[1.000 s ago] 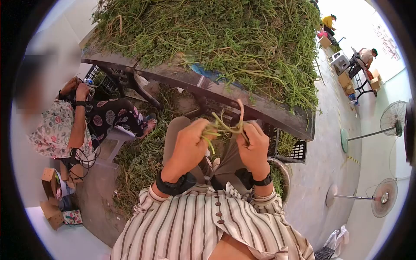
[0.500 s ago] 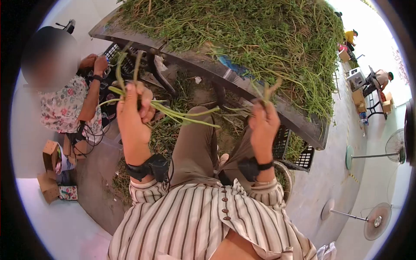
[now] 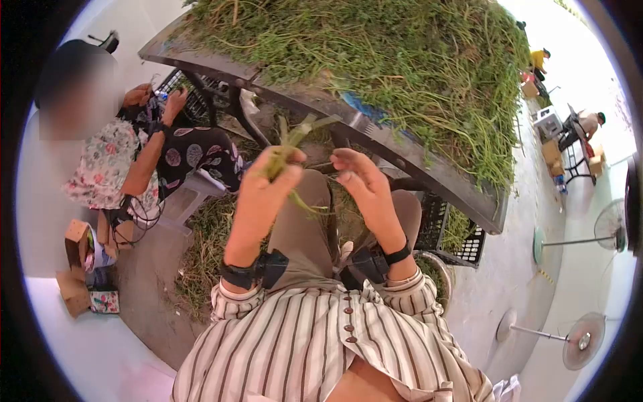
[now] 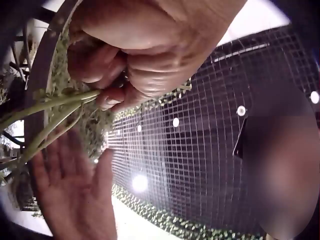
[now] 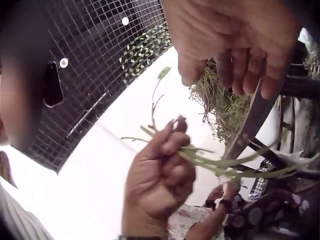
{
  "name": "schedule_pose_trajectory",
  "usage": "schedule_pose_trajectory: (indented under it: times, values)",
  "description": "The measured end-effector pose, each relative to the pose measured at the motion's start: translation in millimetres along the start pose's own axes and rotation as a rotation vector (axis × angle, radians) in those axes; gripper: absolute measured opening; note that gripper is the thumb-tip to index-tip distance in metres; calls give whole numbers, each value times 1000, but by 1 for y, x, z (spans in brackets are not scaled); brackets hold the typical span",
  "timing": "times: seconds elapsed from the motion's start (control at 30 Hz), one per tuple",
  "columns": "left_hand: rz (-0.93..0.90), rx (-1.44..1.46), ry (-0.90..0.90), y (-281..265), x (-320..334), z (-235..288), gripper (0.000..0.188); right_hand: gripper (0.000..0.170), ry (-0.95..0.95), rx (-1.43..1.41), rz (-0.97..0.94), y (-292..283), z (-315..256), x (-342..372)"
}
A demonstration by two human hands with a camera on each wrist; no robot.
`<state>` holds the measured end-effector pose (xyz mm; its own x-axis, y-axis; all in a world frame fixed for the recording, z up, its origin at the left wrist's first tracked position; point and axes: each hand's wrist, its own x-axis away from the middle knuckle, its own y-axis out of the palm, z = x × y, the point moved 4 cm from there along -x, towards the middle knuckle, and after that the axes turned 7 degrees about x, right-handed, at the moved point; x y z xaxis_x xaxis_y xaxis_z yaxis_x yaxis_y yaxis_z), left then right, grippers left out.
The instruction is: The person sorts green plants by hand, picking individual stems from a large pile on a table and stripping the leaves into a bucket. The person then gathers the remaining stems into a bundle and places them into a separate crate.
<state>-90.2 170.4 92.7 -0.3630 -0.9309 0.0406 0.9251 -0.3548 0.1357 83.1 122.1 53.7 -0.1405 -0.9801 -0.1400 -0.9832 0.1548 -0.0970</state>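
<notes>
My left hand grips a small bunch of green plant stems, with its fingers curled round them. The stems stick out on both sides of the fist, as the right wrist view shows; a thin one there ends in a leafy tip. My right hand is close beside, facing the bunch, with loosely extended fingers and nothing in them. In the left wrist view its palm lies behind the stems. Both hands are above my lap, just in front of the table edge.
A large heap of green stemmed plants covers the table. Black crates hold more greens under it, and loose plants lie on the floor. Another person sits at the left. Standing fans are at the right.
My left hand has come rightward to the middle with the stems. The right hand, which held a stem piece half a second ago, has let go and moved left toward the bunch.
</notes>
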Motion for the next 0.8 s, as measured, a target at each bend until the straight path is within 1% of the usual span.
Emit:
schedule_pose_trajectory:
  times: [0.03, 0.1, 0.13, 0.17, 0.23, 0.27, 0.3, 0.37, 0.4, 0.43, 0.47, 0.5, 0.57, 0.6, 0.63, 0.7, 0.73, 0.8]
  values:
    - [-14, 3, -3, 13, -1, -5, 17, 41, 3, 5, 14, 1, 0, 3]
    - [-118, -230, 213, 39, -2, -14, 22, 54, -20, -117, -113, 14, -1, 11]
    - [-200, -283, 151, 44, -3, -25, 27, 61, -36, -146, -132, 16, 1, 15]
    - [-220, -281, 149, 50, -2, -30, 27, 61, -33, -143, -112, 13, 0, 16]
    - [-253, -453, 264, 61, 2, -32, 28, 64, 7, -159, -115, 11, -4, 17]
    - [-279, -439, 260, 65, 5, -34, 30, 54, -14, -235, -63, 12, -8, 19]
    - [-290, -443, 259, 69, 5, -34, 30, 54, -15, -239, -52, 9, -6, 19]
    - [-305, -485, 131, 73, 4, -36, 18, 37, 40, -278, -78, 5, 3, 18]
    - [-312, -489, 128, 75, 2, -38, 18, 37, 42, -283, -70, 6, 8, 18]
    - [-343, -418, 63, 77, -1, -45, 20, 30, 27, -371, 10, 6, 12, 19]
    - [-372, -346, -4, 79, -3, -53, 23, 26, 14, -458, 91, 4, 15, 20]
    - [-378, -346, -11, 82, -5, -60, 23, 26, 20, -460, 98, 2, 16, 23]
    - [-392, -123, 112, 88, -4, -65, 32, 30, 134, -641, 178, -6, 19, 28]
    - [-393, -98, -39, 88, -2, -68, 29, 34, 171, -689, 192, -9, 15, 30]
    - [-402, -100, -48, 89, -1, -68, 29, 34, 176, -692, 204, -10, 19, 33]
    - [-477, -92, -185, 94, 1, -74, 27, 34, 195, -820, 249, -14, 31, 37]
    - [-490, -91, -193, 95, 1, -78, 27, 34, 197, -819, 264, -15, 33, 39]
    - [-517, -240, -131, 94, -1, -88, 26, 32, 242, -938, 358, -18, 39, 42]
